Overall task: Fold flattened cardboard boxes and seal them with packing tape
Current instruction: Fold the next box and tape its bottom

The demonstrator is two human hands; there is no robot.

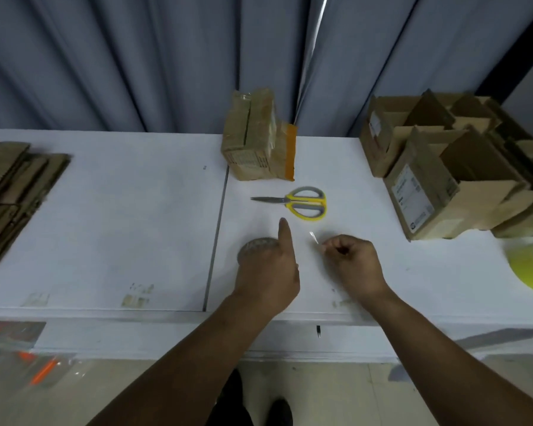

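The left hand [268, 272] is curled down over a clear tape roll [254, 247] near the table's front edge, thumb sticking straight out toward 12 o'clock. Just beside it at 3 o'clock, the right hand [353, 265] is closed into a loose fist, its fingertips pinching the tape end [314, 238], a thin clear sliver. That film looks light, limp and sticky, likely to curl back on itself, so it is best held by the very tip and kept taut while the roll is steadied by its rim. Scissors [302, 202] lie shut at 12 o'clock, within easy reach, with a taped-up box [256, 142] beyond them. The flattened cardboard [16, 186], stiff and light, is stacked well apart at 9 o'clock. Folded boxes [443, 170] with flaps up crowd 2 o'clock, and a yellow roll [530, 272] sits at 3 o'clock on the white table [120, 226]. Nothing lies between the hands.
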